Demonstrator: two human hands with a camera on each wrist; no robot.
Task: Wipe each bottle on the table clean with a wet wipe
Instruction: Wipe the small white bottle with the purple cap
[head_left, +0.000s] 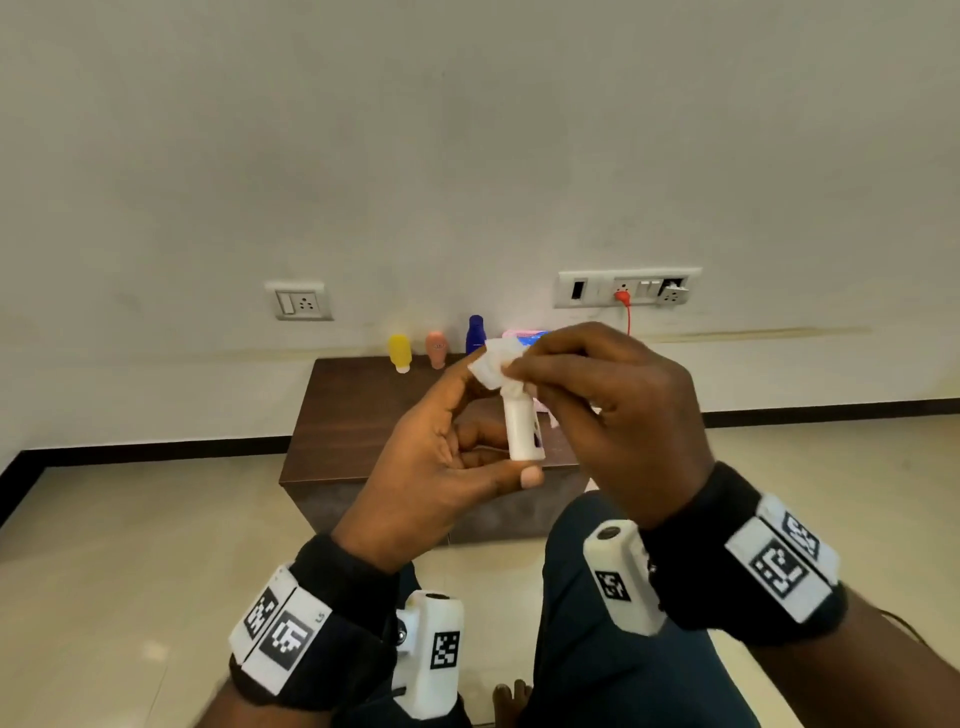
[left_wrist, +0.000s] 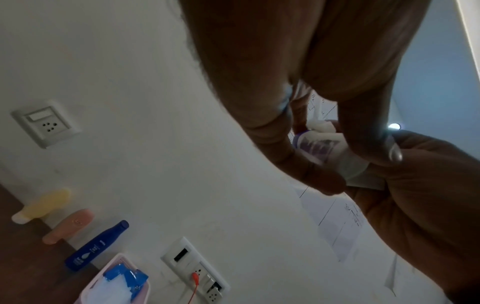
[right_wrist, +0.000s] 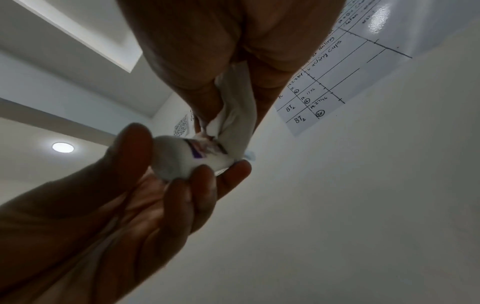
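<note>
Left hand (head_left: 447, 457) is gripping the small white bottle (head_left: 522, 431) by its lower body, fingers curled round it, thumb under the base. It's being held up in the air in front of the table (head_left: 363, 415), not resting on anything. Right hand (head_left: 597, 410) is pinching a bunched white wet wipe (head_left: 493, 361) against the bottle's top end, so the wipe is covering the cap and neck. Right wrist view is showing the wipe (right_wrist: 235, 115) trailing from the fingers down onto the bottle (right_wrist: 187, 158), touching it just above the purple label.

Progress, judging from the layout: this bottle is mid-wipe, with the top being worked and the lower body under the left fingers probably not reached. Three more are standing at the back edge of the table against the wall: a yellow bottle (head_left: 400, 353), a peach bottle (head_left: 436, 349) and a dark blue bottle (head_left: 475, 333). Can't tell whether any of those are already wiped; nothing on them is showing either way. A pink basket (left_wrist: 114, 267) holding the blue wipe pack (left_wrist: 130, 276) is sitting just beside the blue bottle. So one in hand, up to three left.
</note>
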